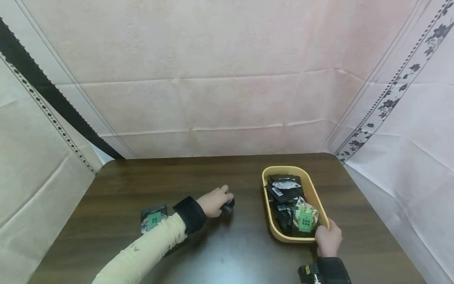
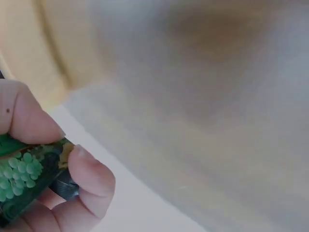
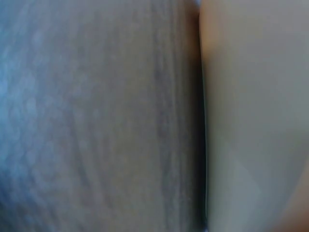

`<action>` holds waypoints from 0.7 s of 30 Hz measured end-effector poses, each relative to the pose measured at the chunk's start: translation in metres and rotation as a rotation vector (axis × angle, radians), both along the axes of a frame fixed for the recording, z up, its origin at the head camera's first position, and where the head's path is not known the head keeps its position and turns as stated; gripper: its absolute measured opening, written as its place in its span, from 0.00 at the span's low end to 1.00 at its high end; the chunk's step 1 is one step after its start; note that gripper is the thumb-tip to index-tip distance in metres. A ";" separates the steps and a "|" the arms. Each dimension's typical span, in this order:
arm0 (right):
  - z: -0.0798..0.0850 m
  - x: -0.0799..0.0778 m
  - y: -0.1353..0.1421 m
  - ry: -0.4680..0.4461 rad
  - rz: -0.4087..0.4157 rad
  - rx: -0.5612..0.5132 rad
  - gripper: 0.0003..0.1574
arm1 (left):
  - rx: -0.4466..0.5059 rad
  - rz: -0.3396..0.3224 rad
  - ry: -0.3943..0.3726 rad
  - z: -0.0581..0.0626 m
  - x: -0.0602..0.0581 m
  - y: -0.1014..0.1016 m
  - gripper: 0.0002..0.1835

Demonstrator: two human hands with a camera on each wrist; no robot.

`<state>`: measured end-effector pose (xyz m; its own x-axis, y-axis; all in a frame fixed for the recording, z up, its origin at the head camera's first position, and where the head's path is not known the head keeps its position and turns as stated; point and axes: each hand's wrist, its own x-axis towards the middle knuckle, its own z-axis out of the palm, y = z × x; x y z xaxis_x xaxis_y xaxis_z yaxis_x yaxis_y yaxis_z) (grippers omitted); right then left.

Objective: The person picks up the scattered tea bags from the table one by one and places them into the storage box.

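My left hand [image 1: 214,201] pinches a small dark packet [image 1: 228,206] above the middle of the table. In the left wrist view, the left hand [image 2: 87,188] has thumb and fingers on this packet [image 2: 21,176], which shows a picture of green grapes. My right hand [image 1: 328,238] grips the near right corner of a yellow plastic basket [image 1: 317,197]. Inside the basket lie several black packets [image 1: 285,189] and one green-labelled packet [image 1: 305,217]. The right wrist view shows a blurred table surface and a pale wall, but not the fingers.
Another dark packet with a green label [image 1: 154,218] lies on the brown wooden table [image 1: 248,260], left of my left forearm. A dark item [image 1: 176,247] is mostly hidden under that sleeve. Pale cloth [image 1: 227,102] hangs behind the table and along both sides.
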<state>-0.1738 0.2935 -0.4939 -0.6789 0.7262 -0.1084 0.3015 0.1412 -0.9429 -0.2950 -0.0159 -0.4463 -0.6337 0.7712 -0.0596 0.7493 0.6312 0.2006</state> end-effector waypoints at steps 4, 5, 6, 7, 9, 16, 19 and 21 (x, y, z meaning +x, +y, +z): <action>0.000 0.001 0.001 0.012 0.030 0.031 0.33 | 0.091 -0.029 0.009 0.021 -0.012 0.023 0.18; -0.001 0.001 0.001 0.012 0.031 0.030 0.33 | 0.121 -0.043 0.017 0.025 -0.015 0.029 0.17; -0.002 0.001 0.001 0.014 0.029 0.029 0.32 | 0.149 -0.049 0.019 0.028 -0.017 0.035 0.17; -0.002 0.001 0.001 0.014 0.026 0.026 0.32 | 0.187 -0.060 0.023 0.029 -0.019 0.042 0.17; -0.002 0.000 0.001 0.016 0.020 0.021 0.32 | 0.265 -0.074 0.026 0.031 -0.022 0.056 0.17; -0.001 -0.003 0.002 -0.002 0.013 0.015 0.34 | 0.414 -0.078 0.054 0.040 -0.030 0.114 0.21; -0.002 -0.003 0.001 -0.026 0.004 0.006 0.35 | 0.388 -0.029 0.066 0.039 -0.031 0.138 0.25; -0.003 -0.003 0.000 -0.036 -0.001 0.012 0.35 | 0.359 -0.003 0.088 0.035 -0.031 0.150 0.28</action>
